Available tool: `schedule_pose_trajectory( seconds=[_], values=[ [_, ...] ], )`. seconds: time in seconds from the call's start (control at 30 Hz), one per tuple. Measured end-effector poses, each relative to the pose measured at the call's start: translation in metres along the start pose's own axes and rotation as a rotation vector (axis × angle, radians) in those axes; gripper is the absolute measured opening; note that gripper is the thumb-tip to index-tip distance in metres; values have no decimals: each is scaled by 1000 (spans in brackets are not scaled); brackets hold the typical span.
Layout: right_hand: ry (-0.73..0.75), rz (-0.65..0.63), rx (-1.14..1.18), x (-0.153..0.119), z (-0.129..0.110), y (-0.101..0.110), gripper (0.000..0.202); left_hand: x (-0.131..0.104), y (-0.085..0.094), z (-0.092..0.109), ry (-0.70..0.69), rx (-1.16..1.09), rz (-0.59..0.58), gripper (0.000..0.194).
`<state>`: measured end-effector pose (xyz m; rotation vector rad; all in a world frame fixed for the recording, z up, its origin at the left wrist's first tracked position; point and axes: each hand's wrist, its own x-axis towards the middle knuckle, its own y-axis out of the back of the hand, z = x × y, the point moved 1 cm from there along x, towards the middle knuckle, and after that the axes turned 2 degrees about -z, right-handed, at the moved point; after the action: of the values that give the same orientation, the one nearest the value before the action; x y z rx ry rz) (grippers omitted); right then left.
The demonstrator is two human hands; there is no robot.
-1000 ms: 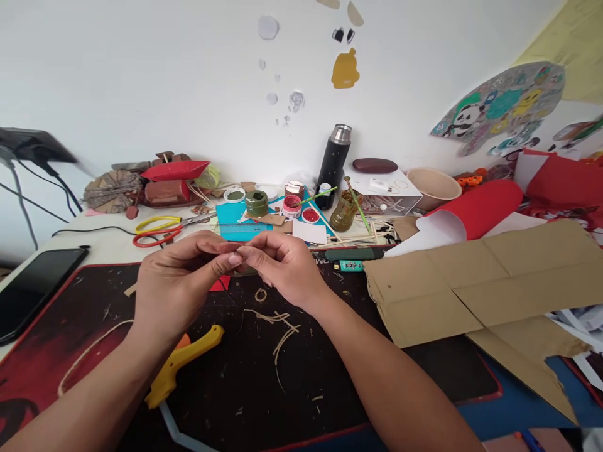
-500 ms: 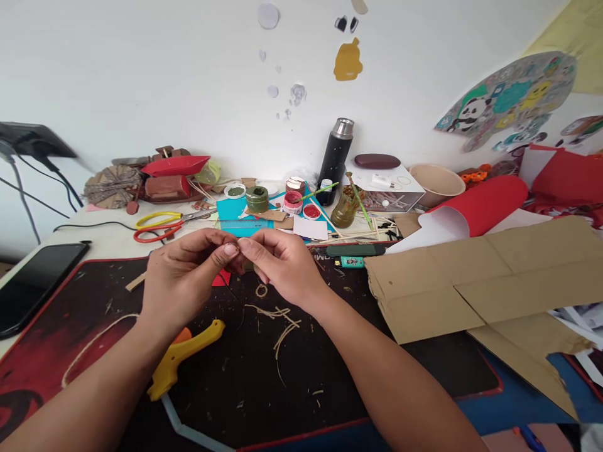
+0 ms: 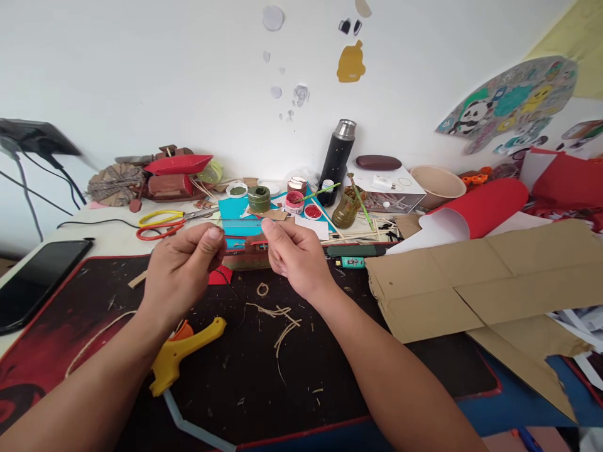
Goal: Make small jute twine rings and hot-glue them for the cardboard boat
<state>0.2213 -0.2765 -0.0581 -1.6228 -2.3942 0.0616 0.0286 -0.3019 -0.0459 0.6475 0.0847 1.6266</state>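
Note:
My left hand (image 3: 184, 267) is closed in a pinch, thumb pressed against the bent index finger. Opposite it, my right hand (image 3: 296, 257) makes a similar pinch, with a gap between the two. Whatever they grip is too thin or hidden to name. Behind the gap stands a small brown and green model piece (image 3: 252, 254), partly covered by the right hand. Below the hands lie a small ring of twine (image 3: 262, 289) and loose twine pieces (image 3: 282, 312) on the dark mat (image 3: 264, 376). A red ridged scrap (image 3: 220, 275) lies beside my left hand.
A yellow glue gun (image 3: 188, 355) lies near my left forearm. Scissors (image 3: 162, 225), paint jars (image 3: 259, 199) and a black thermos (image 3: 336, 160) stand or lie toward the wall. Cardboard sheets (image 3: 471, 282) cover the right side; a phone (image 3: 42, 282) is at left.
My hands have drawn apart from where their fingertips met, left hand slightly leftward, right hand slightly rightward. The model piece behind them now shows more. The view has shifted a little.

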Motion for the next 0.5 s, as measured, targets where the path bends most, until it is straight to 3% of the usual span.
schedule_pose_trajectory(
  seconds=[0.27,0.33,0.4,0.43,0.5],
  values=[
    [-27,21,19,4,0,3,71,17,22,-3,31,91,151,56],
    [-49,7,-9,3,-1,4,68,22,25,-6,56,84,181,45],
    [-55,-32,-22,1,-1,3,64,26,27,-9,56,56,215,19],
    [-53,-61,-20,0,-2,2,60,28,27,-10,43,37,230,17],
    [-43,-123,-3,-2,-3,-2,49,30,26,-12,10,-4,239,50]
  ],
)
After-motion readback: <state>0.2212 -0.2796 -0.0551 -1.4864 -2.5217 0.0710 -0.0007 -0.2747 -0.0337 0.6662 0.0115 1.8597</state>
